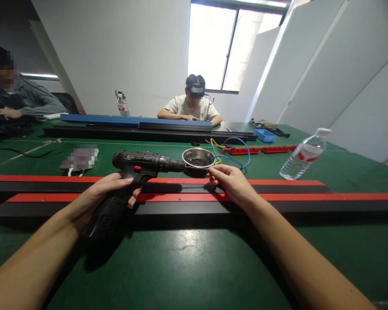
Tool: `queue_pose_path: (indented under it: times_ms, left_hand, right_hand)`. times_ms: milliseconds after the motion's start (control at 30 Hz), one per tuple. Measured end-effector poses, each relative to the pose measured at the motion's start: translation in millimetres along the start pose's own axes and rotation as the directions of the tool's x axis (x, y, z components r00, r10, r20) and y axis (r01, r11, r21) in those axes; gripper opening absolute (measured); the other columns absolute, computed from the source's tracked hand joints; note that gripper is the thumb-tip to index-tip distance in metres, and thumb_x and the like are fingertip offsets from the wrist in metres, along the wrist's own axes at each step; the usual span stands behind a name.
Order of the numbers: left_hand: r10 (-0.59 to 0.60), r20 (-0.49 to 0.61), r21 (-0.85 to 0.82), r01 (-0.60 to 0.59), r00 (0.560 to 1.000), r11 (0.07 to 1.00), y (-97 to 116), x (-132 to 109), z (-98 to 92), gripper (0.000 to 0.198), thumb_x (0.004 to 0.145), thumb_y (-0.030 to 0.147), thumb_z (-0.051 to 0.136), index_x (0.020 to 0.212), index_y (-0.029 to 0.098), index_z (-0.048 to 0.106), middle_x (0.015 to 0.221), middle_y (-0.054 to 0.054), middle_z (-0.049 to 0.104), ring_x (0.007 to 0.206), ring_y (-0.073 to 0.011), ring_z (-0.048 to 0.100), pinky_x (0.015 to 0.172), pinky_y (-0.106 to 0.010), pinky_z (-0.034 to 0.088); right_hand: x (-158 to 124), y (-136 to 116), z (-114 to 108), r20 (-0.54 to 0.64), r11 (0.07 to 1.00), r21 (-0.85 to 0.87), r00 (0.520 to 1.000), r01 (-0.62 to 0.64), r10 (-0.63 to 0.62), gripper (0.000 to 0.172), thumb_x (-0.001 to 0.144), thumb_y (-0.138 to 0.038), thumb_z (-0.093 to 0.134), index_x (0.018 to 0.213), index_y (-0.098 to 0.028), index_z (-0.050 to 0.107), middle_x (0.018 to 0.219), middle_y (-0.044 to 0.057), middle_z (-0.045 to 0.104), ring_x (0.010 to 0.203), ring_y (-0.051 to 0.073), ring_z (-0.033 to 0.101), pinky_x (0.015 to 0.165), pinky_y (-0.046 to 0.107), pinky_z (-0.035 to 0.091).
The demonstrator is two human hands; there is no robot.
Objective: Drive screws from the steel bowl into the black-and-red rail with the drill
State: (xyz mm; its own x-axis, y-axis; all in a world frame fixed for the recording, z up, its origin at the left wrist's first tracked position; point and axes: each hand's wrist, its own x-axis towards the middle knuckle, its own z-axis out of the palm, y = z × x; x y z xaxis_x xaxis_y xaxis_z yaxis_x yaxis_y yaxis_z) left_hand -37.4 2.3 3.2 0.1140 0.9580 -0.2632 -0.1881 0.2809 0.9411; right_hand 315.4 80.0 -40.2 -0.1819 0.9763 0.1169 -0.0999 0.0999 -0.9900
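My left hand [111, 193] is wrapped round the handle of a black cordless drill [139, 163], held level above the table with its chuck pointing right. A thin bit runs from the chuck toward my right hand [229, 183]. My right thumb and forefinger are pinched at the bit's tip; whatever lies between them is too small to make out. Just behind the bit stands a round metal bowl [198, 153] of small dark screws. Beneath both hands lie two long black bars with red top strips, a rear bar [271, 182] and a front bar [278, 197].
A water bottle [304, 155] stands on the right of the green table [187, 267]. Coloured wires [247, 150] loop beside red strips [244, 150]. Farther back are long blue and black bars [132, 120] and a blue bin [265, 135]. One person [194, 103] sits opposite, another [19, 94] at left.
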Motion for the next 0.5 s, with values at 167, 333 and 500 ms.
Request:
queue_pose_path:
  times_ms: [167,333,500]
  left_hand:
    - [-0.004,-0.022,-0.015,0.004,1.0,1.0,-1.3,0.1,-1.1,0.036,0.071,0.026,0.092,0.096,0.013,0.067,0.084,-0.008,0.072,0.06,-0.0173,0.069,0.055,-0.028,0.061]
    - [0.0,-0.008,-0.016,0.0,1.0,1.0,-2.5,1.2,-2.4,0.035,0.074,0.026,0.09,0.096,0.014,0.067,0.085,-0.008,0.071,0.062,-0.0182,0.069,0.056,-0.029,0.061]
    - [-0.012,-0.016,-0.02,0.012,1.0,1.0,-2.7,1.7,-2.6,0.037,0.072,0.027,0.091,0.097,0.014,0.067,0.085,-0.008,0.071,0.062,-0.0177,0.069,0.056,-0.029,0.061]
  right_hand:
    - [0.3,0.9,-0.6,-0.006,1.0,-0.004,1.0,-0.001,0.001,0.04,0.075,-0.053,0.092,0.09,-0.018,0.079,0.086,0.006,0.074,0.069,0.013,0.06,0.065,0.028,0.048]
    - [1.4,3.3,-2.5,0.009,0.998,-0.052,0.999,0.045,-0.044,0.038,0.079,-0.052,0.09,0.091,-0.018,0.08,0.085,0.006,0.073,0.069,0.014,0.06,0.067,0.03,0.049]
    - [0.6,1.3,-1.6,0.012,0.999,-0.037,0.999,0.034,-0.033,0.037,0.078,-0.052,0.09,0.091,-0.018,0.079,0.086,0.006,0.074,0.069,0.013,0.059,0.066,0.029,0.047]
